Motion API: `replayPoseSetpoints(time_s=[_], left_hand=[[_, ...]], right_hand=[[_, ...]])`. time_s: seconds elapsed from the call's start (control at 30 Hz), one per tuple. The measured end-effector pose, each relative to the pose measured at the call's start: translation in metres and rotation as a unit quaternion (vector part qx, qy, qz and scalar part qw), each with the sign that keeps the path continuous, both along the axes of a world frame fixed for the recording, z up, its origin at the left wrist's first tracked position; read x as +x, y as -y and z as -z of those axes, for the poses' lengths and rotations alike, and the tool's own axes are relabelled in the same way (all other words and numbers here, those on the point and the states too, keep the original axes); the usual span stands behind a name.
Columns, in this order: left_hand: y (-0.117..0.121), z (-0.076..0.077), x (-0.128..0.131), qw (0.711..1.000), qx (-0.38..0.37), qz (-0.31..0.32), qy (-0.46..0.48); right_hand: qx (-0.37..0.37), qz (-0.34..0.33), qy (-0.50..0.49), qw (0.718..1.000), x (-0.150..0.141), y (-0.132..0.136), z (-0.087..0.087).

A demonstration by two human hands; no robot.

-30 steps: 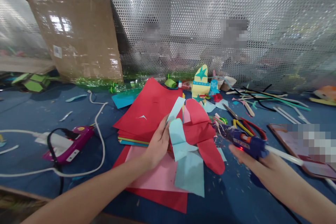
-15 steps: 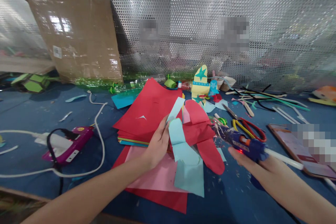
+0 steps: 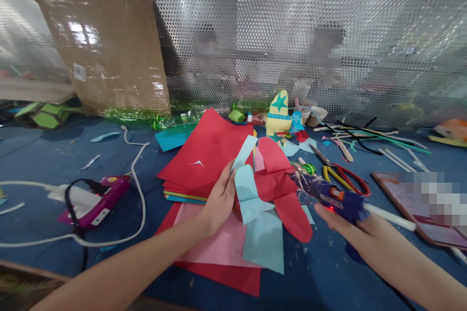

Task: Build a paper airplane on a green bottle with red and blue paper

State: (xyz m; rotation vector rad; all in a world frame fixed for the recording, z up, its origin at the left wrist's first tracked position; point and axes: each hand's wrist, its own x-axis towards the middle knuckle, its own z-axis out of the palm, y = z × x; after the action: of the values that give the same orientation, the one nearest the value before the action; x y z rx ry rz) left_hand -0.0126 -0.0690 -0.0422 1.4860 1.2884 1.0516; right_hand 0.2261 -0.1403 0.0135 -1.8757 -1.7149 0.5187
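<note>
My left hand (image 3: 222, 193) is closed on a light blue paper cutout (image 3: 246, 182) with a rounded end, held upright over the paper pile. A pale blue strip (image 3: 245, 150) sticks up beside its fingertips. My right hand (image 3: 359, 231) grips a blue glue gun (image 3: 330, 192) with a lit red light and a white glue stick (image 3: 390, 217) out of its back. The nozzle points left, near a red paper cutout (image 3: 292, 214) with rounded ends. Under these lie a stack of red sheets (image 3: 204, 155), a pink sheet (image 3: 215, 248) and a light blue piece (image 3: 264, 243).
Scissors (image 3: 345, 177) and a phone (image 3: 416, 209) lie to the right. At left, a purple power strip (image 3: 109, 199) trails a white cable (image 3: 140, 204). Cardboard (image 3: 109, 53) leans on the perforated metal screen (image 3: 262, 9). A yellow starred cutout (image 3: 279, 112) stands behind the papers.
The glue gun and my right hand have shifted slightly left. The lower flap of the light blue cutout has lifted, baring more of the blue piece beneath. My left hand stays put.
</note>
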Motion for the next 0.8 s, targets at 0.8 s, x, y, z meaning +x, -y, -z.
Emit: replayPoseSetpoints(time_s=[0.8], left_hand=[[0.001, 0.001, 0.001, 1.000, 0.010, 0.000, 0.007]], right_hand=[[0.002, -0.044, 0.053, 0.998, 0.012, 0.001, 0.017]])
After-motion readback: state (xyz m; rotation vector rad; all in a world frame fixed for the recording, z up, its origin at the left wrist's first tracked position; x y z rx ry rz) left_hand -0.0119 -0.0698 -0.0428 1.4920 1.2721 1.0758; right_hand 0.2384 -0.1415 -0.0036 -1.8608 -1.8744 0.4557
